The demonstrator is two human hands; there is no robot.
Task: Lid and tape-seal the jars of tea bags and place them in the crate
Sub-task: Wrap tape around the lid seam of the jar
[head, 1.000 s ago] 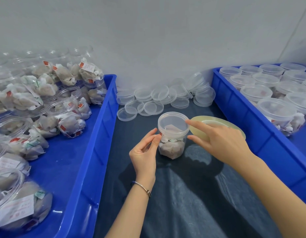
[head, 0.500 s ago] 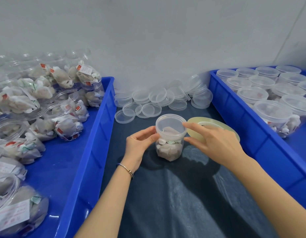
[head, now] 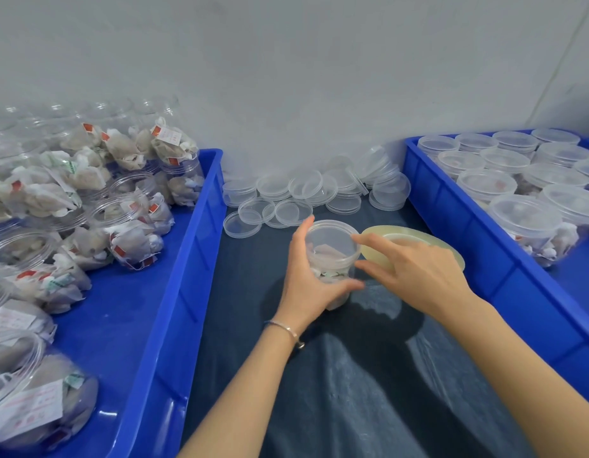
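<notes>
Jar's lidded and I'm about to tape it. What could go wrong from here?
1. The left hand grips the jar while the right hand only touches its lid edge; taping could tip it.
2. The tape roll lies close behind, easily knocked.
3. Whether the lid is fully seated cannot be told.

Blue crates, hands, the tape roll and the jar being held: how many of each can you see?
Blue crates: 2, left and right
Hands: 2, left and right
Tape roll: 1
Held jar: 1
Total: 6
</notes>
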